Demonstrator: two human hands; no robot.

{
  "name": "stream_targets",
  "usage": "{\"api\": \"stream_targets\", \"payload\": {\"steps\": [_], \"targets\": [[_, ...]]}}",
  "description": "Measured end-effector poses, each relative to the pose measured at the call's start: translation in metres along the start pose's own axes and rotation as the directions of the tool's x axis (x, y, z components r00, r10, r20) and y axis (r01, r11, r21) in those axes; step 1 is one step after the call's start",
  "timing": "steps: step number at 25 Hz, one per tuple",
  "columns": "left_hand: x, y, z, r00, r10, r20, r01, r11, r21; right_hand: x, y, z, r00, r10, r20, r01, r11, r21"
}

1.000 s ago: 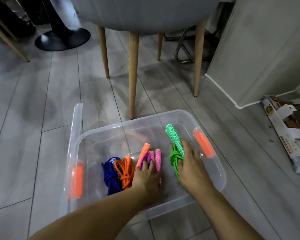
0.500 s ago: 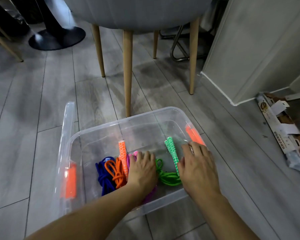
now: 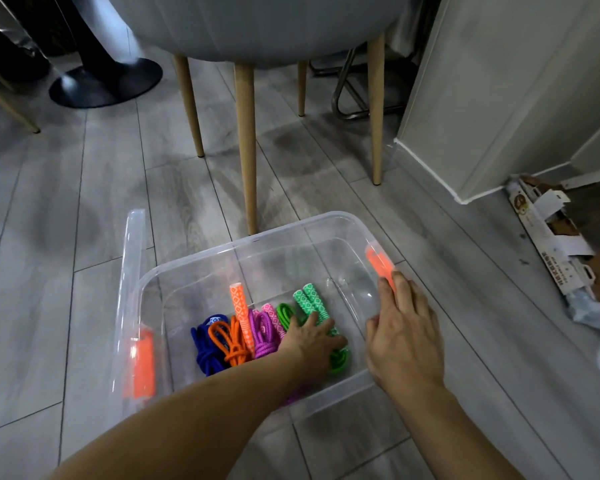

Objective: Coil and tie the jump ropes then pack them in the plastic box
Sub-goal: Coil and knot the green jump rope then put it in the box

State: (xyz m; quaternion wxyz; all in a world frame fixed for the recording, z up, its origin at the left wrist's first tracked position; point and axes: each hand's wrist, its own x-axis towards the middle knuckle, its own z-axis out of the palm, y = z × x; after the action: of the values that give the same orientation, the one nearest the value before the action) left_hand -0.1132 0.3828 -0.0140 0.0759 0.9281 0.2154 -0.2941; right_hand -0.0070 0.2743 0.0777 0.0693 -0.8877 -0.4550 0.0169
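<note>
A clear plastic box [image 3: 222, 252] stands on the grey floor. Inside it lie a blue rope coil [image 3: 205, 351], an orange rope [image 3: 227, 341] with its orange handle [image 3: 239, 306], a purple rope [image 3: 264, 334] with pink handles, and a green rope [image 3: 338, 362] with two green patterned handles [image 3: 307, 301]. My left hand [image 3: 312, 344] reaches into the box and lies flat on the green rope, fingers extended over the handles' lower ends. My right hand [image 3: 404, 337] rests on the box's right rim, fingertips touching the orange latch [image 3: 378, 263].
A clear lid [image 3: 134, 237] leans along the box's left side, by the other orange latch [image 3: 141, 365]. Wooden chair legs [image 3: 246, 150] stand just beyond the box. A black round base [image 3: 108, 81] sits far left, and torn cardboard packaging [image 3: 548, 237] lies by the wall corner.
My left hand moved from the purple rope to the green one and laid it beside the others. My right hand let go of the green rope and moved to the box's right rim.
</note>
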Motion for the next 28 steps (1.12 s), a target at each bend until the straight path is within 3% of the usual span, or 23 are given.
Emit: {"api": "stream_targets", "payload": {"steps": [6, 13, 17, 21, 28], "targets": [[-0.024, -0.018, -0.004, 0.992, -0.029, 0.122, 0.023, 0.998, 0.051, -0.001, 0.001, -0.003, 1.0, 0.01, 0.027, -0.01, 1.0, -0.004], [-0.025, 0.001, -0.014, 0.999, -0.016, 0.038, 0.017, 1.0, -0.02, -0.008, 0.01, -0.029, 0.993, -0.088, 0.083, 0.075, 0.987, 0.144], [-0.043, 0.017, -0.045, 0.981, -0.064, -0.185, 0.039, 0.99, -0.136, -0.021, 0.025, -0.049, 0.997, -0.04, 0.067, 0.031, 0.99, 0.134], [-0.074, 0.031, -0.087, 0.911, -0.049, -0.409, -0.029, 0.983, -0.183, -0.034, 0.035, -0.086, 1.0, 0.013, 0.008, -0.014, 0.989, 0.149], [-0.146, 0.112, -0.189, 0.8, 0.069, -0.596, -0.197, 0.968, -0.153, -0.077, 0.08, -0.175, 0.988, 0.121, -0.1, -0.11, 0.988, 0.108]]}}
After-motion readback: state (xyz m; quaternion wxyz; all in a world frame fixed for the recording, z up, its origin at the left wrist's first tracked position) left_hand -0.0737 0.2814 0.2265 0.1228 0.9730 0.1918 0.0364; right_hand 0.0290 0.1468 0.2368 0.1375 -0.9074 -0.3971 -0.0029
